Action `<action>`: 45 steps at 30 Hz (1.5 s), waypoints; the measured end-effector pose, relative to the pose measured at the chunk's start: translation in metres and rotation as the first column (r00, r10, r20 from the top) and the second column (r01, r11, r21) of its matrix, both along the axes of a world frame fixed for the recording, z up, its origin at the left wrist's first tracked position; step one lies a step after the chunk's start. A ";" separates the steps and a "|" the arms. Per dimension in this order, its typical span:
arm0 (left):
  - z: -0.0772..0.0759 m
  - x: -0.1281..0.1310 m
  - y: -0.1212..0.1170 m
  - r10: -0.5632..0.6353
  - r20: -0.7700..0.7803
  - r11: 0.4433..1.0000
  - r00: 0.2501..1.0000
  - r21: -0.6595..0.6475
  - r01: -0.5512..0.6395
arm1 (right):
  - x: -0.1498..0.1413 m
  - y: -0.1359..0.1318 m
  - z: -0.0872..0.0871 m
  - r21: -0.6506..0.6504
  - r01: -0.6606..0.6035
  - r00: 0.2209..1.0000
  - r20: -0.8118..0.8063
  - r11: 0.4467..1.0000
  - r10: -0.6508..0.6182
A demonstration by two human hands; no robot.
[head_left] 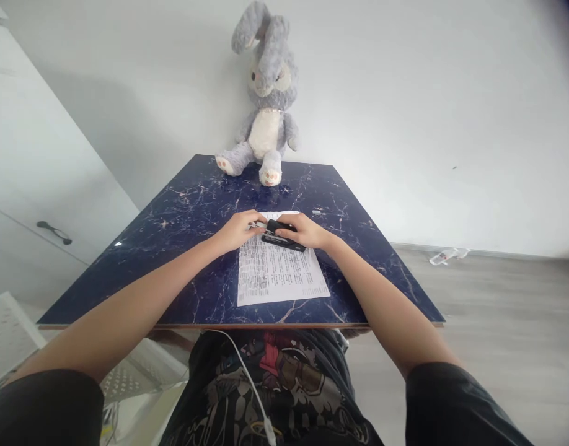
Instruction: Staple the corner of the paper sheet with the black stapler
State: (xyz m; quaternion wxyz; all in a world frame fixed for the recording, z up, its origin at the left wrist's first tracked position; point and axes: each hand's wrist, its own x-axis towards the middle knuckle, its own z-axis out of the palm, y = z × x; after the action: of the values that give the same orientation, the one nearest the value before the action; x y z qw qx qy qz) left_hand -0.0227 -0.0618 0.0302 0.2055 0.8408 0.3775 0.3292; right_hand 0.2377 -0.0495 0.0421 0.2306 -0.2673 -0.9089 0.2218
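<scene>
The landmark is the printed sheet (284, 286), a thin white paper covered with dense dark lines of text. On its far half is the black stapler (284, 243), long and narrow, of smooth dark material, with a bright metal strip showing between its upper and lower parts. The right hand (308, 230), over the right edge of the sheet, holds the stapler with the thumb bent across it and the fingers curled at the far side. The left hand (240, 231), at the left edge of the sheet, has thumb and fingertips pinched on a small silvery piece (260, 225) beside the stapler; whether this piece is joined to it, I cannot tell.

Under the sheet is a glossy dark blue table (173, 260), with pale veins like marble and a thin brown edge. A small pale object (317, 212) lies just beyond the sheet's far right corner. Well beyond the sheet sits a fluffy grey plush rabbit (266, 133) with cream belly, against a plain white wall (382, 124). Far left of the sheet stands a smooth white cabinet (43, 142) with a dark curved handle (54, 233). Right of the sheet, on the greyish wood-like floor (433, 303), lies crumpled clear wrapping (449, 256).
</scene>
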 end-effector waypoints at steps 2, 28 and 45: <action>-0.002 0.000 0.000 -0.014 -0.035 1.000 0.999 0.020 0.014 | 0.001 -0.001 0.001 -0.018 0.003 1.000 0.002 1.000 -0.003; 0.000 -0.018 0.009 -0.131 -0.091 0.987 0.987 -0.106 0.121 | 0.003 -0.001 0.003 -0.067 0.006 1.000 0.006 0.998 -0.005; -0.016 0.008 0.010 -0.134 0.092 0.987 0.987 -0.080 0.141 | -0.009 -0.005 -0.006 -0.013 -0.142 0.984 -0.113 0.990 0.140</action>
State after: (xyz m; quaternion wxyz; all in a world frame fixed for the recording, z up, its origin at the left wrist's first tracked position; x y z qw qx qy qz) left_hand -0.0142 -0.0515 0.0143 0.2798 0.8402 0.3231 0.3337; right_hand 0.2284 -0.0541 0.0363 0.2619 -0.1919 -0.9089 0.2616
